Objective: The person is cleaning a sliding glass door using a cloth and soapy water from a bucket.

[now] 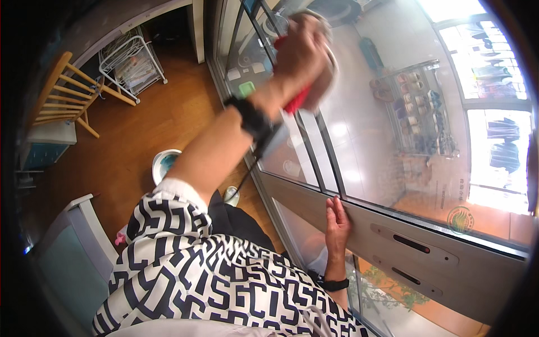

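Observation:
My left hand [305, 54] is raised at the top centre, shut on a red and pale cloth [313, 90] that lies against or close before the glass pane [362, 126] of a sliding door; hand and cloth are blurred. Lower down, my right hand [337, 219] rests with extended fingers on the door's wide metal rail [362, 223], just under the glass, and holds nothing. Recessed door pulls [410, 243] sit in this rail to its right. Both wrists wear black bands.
A white basin [165, 165] stands on the wooden floor [126, 135] beside my left arm. Further left are a wooden chair [69, 99], a white wire rack [134, 67] and a pale chair back [78, 248]. Through the glass show a shoe rack [417, 105] and bright windows.

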Tool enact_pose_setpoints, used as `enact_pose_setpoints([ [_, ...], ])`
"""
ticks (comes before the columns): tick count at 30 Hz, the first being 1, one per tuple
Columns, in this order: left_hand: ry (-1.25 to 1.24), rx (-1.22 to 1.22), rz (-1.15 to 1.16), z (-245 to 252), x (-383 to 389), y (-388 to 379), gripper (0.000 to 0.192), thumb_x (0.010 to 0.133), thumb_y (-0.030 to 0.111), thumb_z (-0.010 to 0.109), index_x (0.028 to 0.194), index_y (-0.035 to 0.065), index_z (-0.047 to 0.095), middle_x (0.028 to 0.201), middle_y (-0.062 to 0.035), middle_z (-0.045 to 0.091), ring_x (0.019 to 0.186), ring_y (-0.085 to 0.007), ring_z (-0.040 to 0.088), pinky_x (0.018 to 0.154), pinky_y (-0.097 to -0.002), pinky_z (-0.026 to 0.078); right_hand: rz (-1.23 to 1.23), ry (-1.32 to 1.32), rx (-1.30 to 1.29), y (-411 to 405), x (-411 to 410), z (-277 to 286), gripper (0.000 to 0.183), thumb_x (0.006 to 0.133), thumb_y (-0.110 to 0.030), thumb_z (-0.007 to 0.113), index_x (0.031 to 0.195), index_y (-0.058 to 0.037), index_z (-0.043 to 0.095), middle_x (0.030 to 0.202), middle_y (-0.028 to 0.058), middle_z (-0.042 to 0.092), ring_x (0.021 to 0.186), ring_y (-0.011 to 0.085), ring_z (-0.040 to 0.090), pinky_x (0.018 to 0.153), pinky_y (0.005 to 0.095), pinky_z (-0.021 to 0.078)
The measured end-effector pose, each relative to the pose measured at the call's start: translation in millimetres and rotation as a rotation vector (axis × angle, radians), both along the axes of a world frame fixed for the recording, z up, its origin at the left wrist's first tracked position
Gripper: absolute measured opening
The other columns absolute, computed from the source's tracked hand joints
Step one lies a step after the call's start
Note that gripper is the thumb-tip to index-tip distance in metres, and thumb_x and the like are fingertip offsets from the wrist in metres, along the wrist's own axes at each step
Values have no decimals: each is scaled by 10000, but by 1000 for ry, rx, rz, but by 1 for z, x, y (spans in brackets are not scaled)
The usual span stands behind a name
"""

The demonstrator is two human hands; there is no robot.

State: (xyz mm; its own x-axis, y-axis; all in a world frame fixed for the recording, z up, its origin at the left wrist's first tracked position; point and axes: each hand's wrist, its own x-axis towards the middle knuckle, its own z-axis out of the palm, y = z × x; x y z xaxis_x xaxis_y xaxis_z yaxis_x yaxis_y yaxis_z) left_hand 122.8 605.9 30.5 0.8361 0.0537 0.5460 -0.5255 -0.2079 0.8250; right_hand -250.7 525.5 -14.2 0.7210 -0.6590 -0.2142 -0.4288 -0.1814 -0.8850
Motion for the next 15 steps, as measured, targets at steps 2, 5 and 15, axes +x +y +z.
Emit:
enact_pose_setpoints([
  [2, 138, 10, 44, -9, 26, 2, 191, 868, 177, 483, 1019, 60, 478, 928, -191, 527, 822, -379, 549, 661, -433, 475, 16, 20, -7, -3, -1, -1, 391, 873, -57, 519, 1250, 16, 444, 1143, 122, 569, 1062, 156, 529, 920, 264, 395],
  [5, -15, 73, 59, 4, -28, -4, 176, 869, 172, 475, 1006, 62, 466, 928, -180, 516, 807, -378, 546, 671, -434, 472, -4, 25, -22, -5, -4, -5, 374, 871, -48, 516, 1234, 23, 459, 1139, 120, 572, 1047, 151, 538, 909, 260, 403],
  [15, 171, 80, 26, -4, -17, 5, 235, 849, 185, 489, 1068, 107, 461, 1035, -175, 513, 855, -393, 562, 684, -430, 490, -12, 14, -27, -4, -5, -2, 357, 863, -51, 524, 1208, 32, 485, 1084, 116, 603, 1003, 134, 556, 851, 242, 427],
])
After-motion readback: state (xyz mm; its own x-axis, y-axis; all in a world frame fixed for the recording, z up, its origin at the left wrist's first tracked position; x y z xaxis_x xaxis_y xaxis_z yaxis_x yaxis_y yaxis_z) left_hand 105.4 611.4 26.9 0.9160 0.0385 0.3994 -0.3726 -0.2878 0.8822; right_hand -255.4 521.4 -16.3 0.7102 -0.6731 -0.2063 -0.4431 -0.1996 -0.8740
